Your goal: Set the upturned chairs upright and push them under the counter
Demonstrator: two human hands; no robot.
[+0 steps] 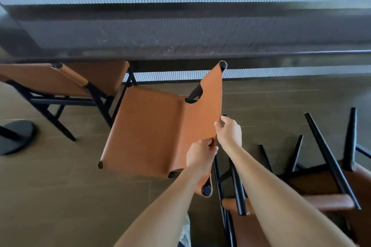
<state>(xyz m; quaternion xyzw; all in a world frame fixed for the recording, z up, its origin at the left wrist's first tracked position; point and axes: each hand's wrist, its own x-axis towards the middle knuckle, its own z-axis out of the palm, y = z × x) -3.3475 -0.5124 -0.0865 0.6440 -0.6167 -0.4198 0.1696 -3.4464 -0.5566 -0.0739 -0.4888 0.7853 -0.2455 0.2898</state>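
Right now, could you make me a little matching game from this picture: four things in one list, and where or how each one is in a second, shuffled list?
Things:
1. chair in the middle
2. chair on the left
3. chair at lower right
4. round black base

States:
A. legs in the air
B. flat on the floor at the left edge
C. gripped at its backrest by the left hand and right hand
D. seat partly under the counter

Pairs: 1-C, 2-D, 3-A, 4-B.
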